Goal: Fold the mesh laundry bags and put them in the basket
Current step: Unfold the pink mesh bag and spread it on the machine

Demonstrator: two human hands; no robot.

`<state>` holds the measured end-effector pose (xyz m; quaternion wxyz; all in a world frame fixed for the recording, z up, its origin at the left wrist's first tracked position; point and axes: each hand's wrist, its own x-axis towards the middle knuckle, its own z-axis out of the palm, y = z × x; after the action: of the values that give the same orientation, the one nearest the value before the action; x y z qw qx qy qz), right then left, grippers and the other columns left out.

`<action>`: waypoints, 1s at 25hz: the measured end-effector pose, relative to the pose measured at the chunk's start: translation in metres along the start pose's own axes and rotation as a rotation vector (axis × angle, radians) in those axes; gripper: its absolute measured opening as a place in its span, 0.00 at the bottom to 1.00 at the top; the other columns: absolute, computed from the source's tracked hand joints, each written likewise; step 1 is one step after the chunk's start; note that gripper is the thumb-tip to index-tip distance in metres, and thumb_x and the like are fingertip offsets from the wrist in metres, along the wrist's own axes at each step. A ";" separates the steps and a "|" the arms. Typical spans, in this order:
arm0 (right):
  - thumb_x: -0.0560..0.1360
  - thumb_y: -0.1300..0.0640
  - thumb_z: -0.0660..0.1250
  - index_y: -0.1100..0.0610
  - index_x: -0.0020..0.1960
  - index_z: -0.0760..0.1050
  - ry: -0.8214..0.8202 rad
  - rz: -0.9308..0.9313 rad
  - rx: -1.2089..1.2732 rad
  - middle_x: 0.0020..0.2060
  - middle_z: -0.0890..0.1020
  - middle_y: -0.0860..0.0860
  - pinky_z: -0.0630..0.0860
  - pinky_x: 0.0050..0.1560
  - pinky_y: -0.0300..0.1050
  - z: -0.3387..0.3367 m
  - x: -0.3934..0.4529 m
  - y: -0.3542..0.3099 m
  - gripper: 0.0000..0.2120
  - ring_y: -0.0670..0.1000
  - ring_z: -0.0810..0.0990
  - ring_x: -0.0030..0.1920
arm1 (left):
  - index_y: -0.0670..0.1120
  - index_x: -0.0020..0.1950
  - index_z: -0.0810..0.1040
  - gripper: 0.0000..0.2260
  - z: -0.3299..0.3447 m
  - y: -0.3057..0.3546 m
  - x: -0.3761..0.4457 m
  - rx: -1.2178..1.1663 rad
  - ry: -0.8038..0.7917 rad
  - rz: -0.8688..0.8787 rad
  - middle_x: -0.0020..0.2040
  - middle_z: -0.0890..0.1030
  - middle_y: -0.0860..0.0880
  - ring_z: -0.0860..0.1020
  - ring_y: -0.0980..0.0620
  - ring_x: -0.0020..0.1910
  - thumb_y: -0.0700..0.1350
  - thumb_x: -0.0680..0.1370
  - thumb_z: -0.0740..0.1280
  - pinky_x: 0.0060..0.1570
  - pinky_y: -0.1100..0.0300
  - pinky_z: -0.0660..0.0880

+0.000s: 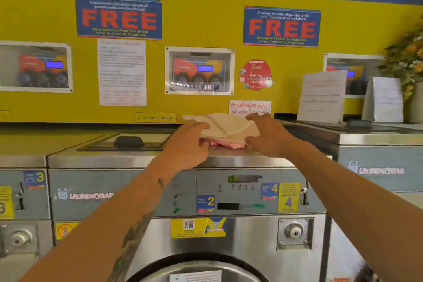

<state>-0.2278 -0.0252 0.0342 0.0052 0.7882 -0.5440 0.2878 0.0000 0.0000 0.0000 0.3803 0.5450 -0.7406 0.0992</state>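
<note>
Resting on the washing machine top [229, 158] near its back edge, the cream mesh bag [225, 126] lies on a pink bag [225, 143], left hand [186, 144] and right hand [266, 136] fingers pinching its ends mid-fold; no basket visible, so stowing remains.

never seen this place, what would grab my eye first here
The two blue FREE signs high on the bright yellow wall stand out first. Below them, centre frame, the left hand and right hand hold a cream mesh bag over a pink one atop a steel washing machine.
</note>
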 end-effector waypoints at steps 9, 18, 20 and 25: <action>0.67 0.33 0.69 0.40 0.78 0.49 -0.214 -0.167 -0.169 0.78 0.52 0.53 0.57 0.72 0.66 0.051 0.153 0.038 0.47 0.63 0.52 0.77 | 0.56 0.76 0.58 0.38 0.068 -0.051 0.126 0.366 -0.308 -0.122 0.77 0.55 0.49 0.58 0.43 0.75 0.55 0.70 0.71 0.72 0.44 0.59; 0.74 0.41 0.65 0.44 0.78 0.52 -0.482 -0.361 -0.141 0.71 0.67 0.55 0.72 0.62 0.58 0.073 0.231 0.042 0.37 0.61 0.71 0.67 | 0.45 0.53 0.82 0.16 0.070 -0.072 0.142 0.065 0.052 -0.114 0.51 0.81 0.46 0.79 0.46 0.50 0.43 0.66 0.69 0.48 0.51 0.76; 0.75 0.49 0.65 0.44 0.76 0.61 -0.406 -0.383 -0.022 0.68 0.75 0.54 0.75 0.59 0.56 0.057 0.235 0.043 0.30 0.59 0.75 0.63 | 0.46 0.55 0.81 0.18 0.063 -0.069 0.159 0.032 0.140 -0.111 0.54 0.78 0.46 0.77 0.47 0.51 0.48 0.67 0.66 0.46 0.54 0.74; 0.73 0.52 0.67 0.42 0.71 0.68 0.027 -0.290 -0.177 0.58 0.81 0.52 0.75 0.47 0.51 0.008 0.245 0.078 0.27 0.60 0.79 0.58 | 0.49 0.67 0.71 0.24 0.072 -0.061 0.200 -0.044 0.258 -0.157 0.63 0.71 0.47 0.72 0.46 0.60 0.49 0.72 0.70 0.59 0.51 0.72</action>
<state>-0.2320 -0.2688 0.1166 0.1234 0.8510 -0.4476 0.2454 -0.0019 -0.2101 0.0683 0.4906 0.5757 -0.6426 0.1222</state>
